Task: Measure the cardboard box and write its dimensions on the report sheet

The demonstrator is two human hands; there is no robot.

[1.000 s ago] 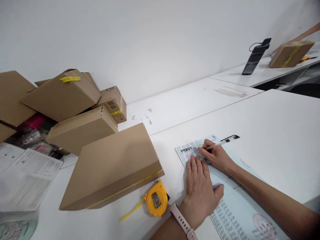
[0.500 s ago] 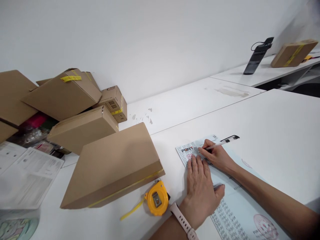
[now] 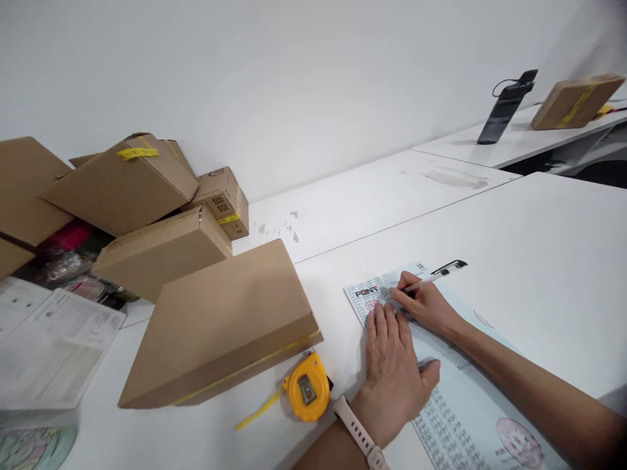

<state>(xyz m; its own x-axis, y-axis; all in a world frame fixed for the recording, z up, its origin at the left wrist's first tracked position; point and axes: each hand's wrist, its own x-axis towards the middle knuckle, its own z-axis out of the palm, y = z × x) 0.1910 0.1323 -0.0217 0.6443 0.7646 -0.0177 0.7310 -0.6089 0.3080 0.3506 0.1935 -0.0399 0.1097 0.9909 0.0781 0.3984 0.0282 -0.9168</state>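
Note:
A printed light-blue paper [image 3: 458,385] with a PONY heading and red stamps lies on the white table. My left hand [image 3: 394,365] rests flat on its left part, fingers stretched out. Pinched in my right hand [image 3: 425,305] is a pen [image 3: 435,275] with a clear barrel and black clip, its tip down at the paper near the heading. My fingers partly hide the tip. Left of my left wrist sits a yellow tape measure [image 3: 308,389] with a short length of tape pulled out. Beside that lies a closed cardboard box [image 3: 230,307].
Several cardboard boxes [image 3: 122,186] are piled at the left against the wall. Printed sheets [image 3: 53,346] lie at the left edge. A dark water bottle [image 3: 504,111] and a taped box [image 3: 575,103] stand at the back right.
The pen has shifted very slightly in my right hand, its top end a little lower and to the left. My left hand stays in place on the paper.

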